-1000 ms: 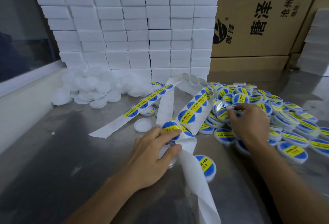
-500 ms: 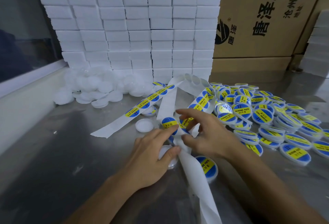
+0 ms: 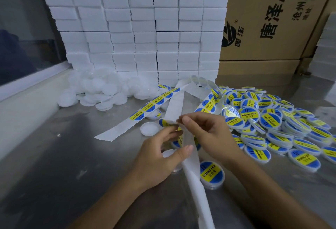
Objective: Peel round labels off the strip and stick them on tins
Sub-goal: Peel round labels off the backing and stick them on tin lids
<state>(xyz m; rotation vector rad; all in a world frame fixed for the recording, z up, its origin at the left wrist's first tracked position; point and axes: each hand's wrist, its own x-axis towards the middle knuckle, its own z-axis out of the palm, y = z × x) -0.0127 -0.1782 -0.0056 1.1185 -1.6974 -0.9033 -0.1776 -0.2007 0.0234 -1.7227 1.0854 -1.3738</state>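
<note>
Between hands, white strip (image 3: 189, 157), blue-yellow labels (image 3: 151, 106)

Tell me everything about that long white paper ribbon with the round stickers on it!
The label strip is a long band of white, slightly shiny backing paper. It loops up near the white boxes and comes back down in several runs across the metal table. Some stretches carry round blue stickers with a yellow band; others are bare, with faint circles where labels have come off. One free end lies flat on the table at the left; another bare run trails toward the camera. The left hand and right hand both pinch it at the middle.
</note>
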